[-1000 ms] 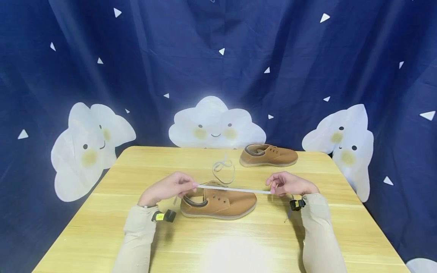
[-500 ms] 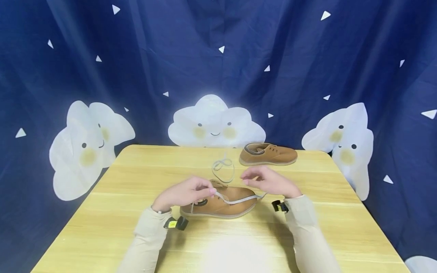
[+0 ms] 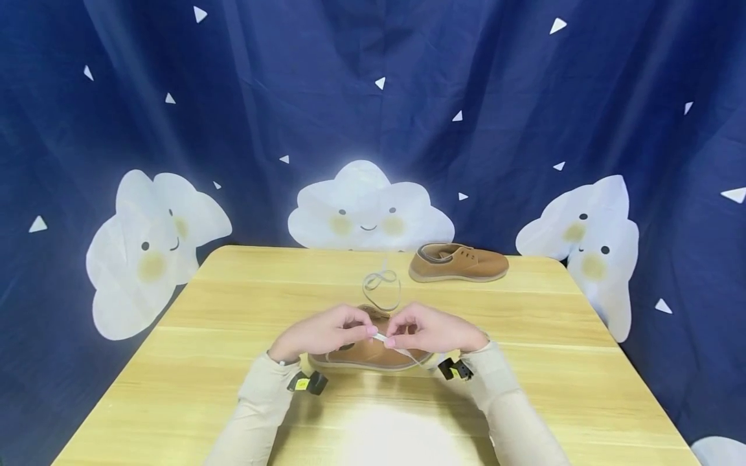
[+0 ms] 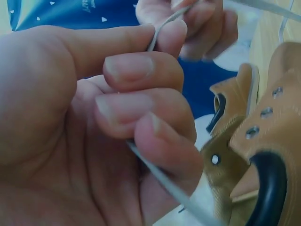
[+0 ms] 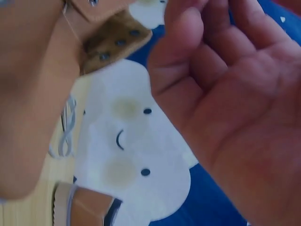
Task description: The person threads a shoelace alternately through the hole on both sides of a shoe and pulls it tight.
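Note:
A light grey shoelace (image 3: 380, 336) is stretched over a brown shoe (image 3: 373, 359) whose toe points right. At its left end, my left hand (image 3: 332, 331) pinches it between thumb and forefinger. In the left wrist view the lace (image 4: 164, 181) also runs out below the curled fingers. My right hand (image 3: 431, 329) pinches the same lace a short way to the right, and a loose end hangs past the toe. Metal eyelets (image 4: 266, 112) show bare on the shoe. In the right wrist view, the fingertips of my right hand (image 5: 225, 89) are cut off at the top.
Behind the near shoe lies a second shoelace (image 3: 399, 294), looped on the wooden table (image 3: 262, 278). A matching brown shoe (image 3: 460, 264) stands at the back right, close to the table's far edge. Beyond hangs a dark blue curtain (image 3: 326, 97) with cloud prints.
Both hands have moved inward over the shoe. The right hand let the lace go slack, then took hold of it again near the left fingertips.

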Tool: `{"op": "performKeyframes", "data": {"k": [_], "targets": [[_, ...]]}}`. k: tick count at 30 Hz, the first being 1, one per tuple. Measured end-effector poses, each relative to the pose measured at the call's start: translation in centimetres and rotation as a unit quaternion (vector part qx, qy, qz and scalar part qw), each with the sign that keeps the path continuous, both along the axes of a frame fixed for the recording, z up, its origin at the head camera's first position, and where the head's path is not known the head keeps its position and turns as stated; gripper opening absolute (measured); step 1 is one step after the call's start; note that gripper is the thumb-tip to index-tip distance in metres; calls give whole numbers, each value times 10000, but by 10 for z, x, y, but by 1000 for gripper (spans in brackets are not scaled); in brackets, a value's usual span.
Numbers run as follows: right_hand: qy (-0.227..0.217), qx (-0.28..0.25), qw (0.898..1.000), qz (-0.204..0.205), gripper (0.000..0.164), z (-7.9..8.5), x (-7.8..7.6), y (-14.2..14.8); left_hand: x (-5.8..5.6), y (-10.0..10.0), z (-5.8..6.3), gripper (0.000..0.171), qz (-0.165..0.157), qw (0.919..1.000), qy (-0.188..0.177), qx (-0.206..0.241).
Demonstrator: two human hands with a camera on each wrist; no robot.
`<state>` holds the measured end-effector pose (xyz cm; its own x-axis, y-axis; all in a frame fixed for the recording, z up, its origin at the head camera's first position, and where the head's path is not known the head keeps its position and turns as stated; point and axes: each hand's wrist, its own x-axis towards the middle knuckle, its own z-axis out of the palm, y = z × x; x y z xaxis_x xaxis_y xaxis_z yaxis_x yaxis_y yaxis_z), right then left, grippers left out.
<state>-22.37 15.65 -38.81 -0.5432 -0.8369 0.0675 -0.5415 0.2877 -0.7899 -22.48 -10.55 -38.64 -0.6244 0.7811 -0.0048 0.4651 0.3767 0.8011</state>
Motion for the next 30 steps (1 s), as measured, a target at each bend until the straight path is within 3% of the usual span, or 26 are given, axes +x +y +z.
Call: {"op": "performKeyframes", "data": {"k": [5, 11, 19, 24, 30], "targets": [[-384, 442, 9982, 119, 17, 4, 1, 18, -4, -7, -2, 34, 126, 9999, 35, -19], [-751, 835, 9926, 467, 13, 4, 2, 27, -4, -11, -1, 35, 490, 9983, 144, -272], [-108, 151, 9982, 564, 20, -7, -1, -8, 2, 8, -1, 34, -48, 9971, 660, -366], [-411, 16, 9971, 640, 21, -9, 2, -8, 2, 5, -2, 29, -14, 9979, 574, -296], [-627, 404, 9952, 633, 17, -7, 4, 5, 0, 1, -3, 27, 12, 9982, 524, -308]]}}
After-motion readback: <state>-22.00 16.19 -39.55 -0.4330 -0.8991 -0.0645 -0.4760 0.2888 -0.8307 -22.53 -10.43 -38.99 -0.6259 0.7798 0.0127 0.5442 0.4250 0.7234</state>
